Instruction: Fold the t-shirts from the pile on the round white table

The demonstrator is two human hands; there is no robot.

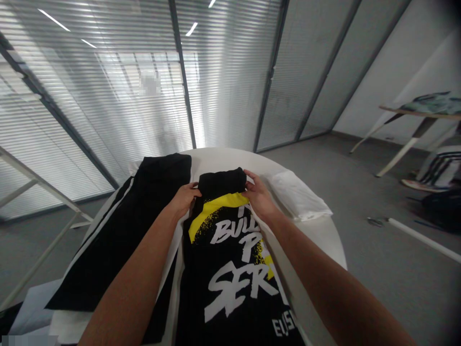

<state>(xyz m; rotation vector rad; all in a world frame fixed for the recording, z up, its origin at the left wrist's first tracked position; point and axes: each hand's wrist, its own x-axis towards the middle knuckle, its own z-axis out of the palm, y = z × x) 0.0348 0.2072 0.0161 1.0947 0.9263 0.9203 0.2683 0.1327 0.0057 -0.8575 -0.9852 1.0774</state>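
Landmark: round white table (326, 233).
T-shirt: black T-shirt (230, 269) with white and yellow print, lying flat in the table's middle, its far end folded over.
Left hand: left hand (184, 198) pinches the folded end's left edge.
Right hand: right hand (258, 196) grips its right edge.
Beside: black garment (137, 226) to the left, folded white cloth (298, 197) to the right.

From my feed, a black garment with white side stripes (118, 230) lies on the round white worktop (324, 235) at about nine o'clock. A folded white cloth (298, 197) sits at two o'clock near the rim. Slatted blinds (223, 72) fill the glass wall at twelve. At three o'clock, well apart, a second table (414, 115) carries a greenish bundle (432, 102); a white pole (425, 239) lies on the grey floor (378, 269).
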